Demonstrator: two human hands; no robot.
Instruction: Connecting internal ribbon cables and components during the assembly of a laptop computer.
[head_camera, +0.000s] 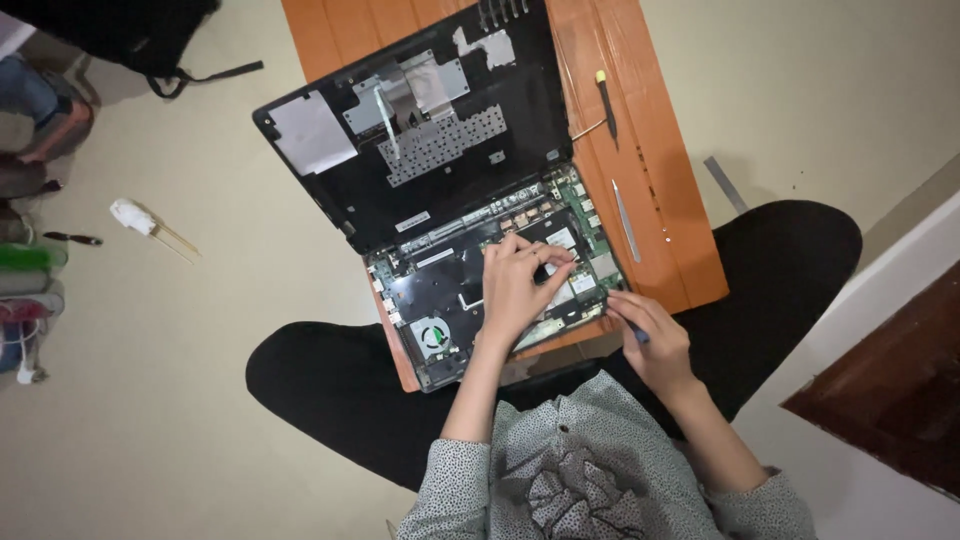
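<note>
- Nearest the camera, the right hand (655, 340) rests at the laptop base's four-o'clock corner, fingers curled tight round a small blue-tipped tool (637, 333); whether its tip touches the board I cannot tell.
- At about ten o'clock from it, the left hand (515, 285) lies on the middle of the board (560, 255), fingertips (545, 256) pinched close together over a small part too tiny to make out.
- The laptop base (440, 300) lies open across the lap on an orange wooden board (660, 200); its fan (433, 337) sits at seven o'clock from the left hand.
- The step looks like loosening or lifting a small piece from the board, one hand steadying while the other works the tool.
- The next move probably calls for a light, straight lift, since the nearby connectors look fragile.
- Farther on, at twelve o'clock, the removed keyboard cover (420, 130) lies face down, touching the base's far edge.
- At two o'clock on the wood lie a yellow-capped screwdriver (606, 105) and a thin metal pry tool (626, 220), well apart from both hands.
</note>
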